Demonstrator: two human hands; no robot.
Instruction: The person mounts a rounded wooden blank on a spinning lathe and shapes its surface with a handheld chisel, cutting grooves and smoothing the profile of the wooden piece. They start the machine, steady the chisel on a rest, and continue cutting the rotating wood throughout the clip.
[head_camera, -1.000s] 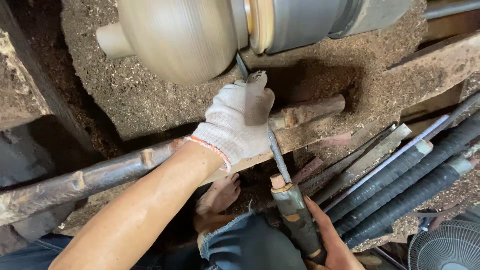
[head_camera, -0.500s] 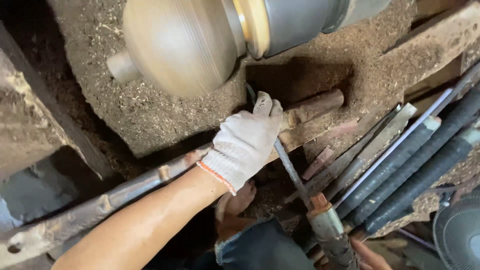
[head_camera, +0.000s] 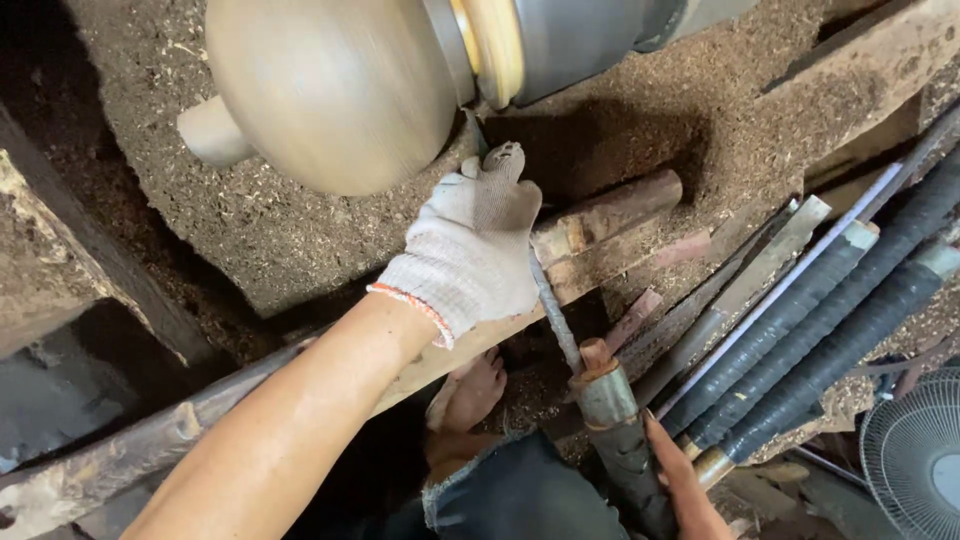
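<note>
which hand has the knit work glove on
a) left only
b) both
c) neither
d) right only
a) The left hand, pressed on the wooden bar to steady the metal tool by the spinning wooden piece, wears a white knit glove; the right hand on the tool's handle is bare.
</note>
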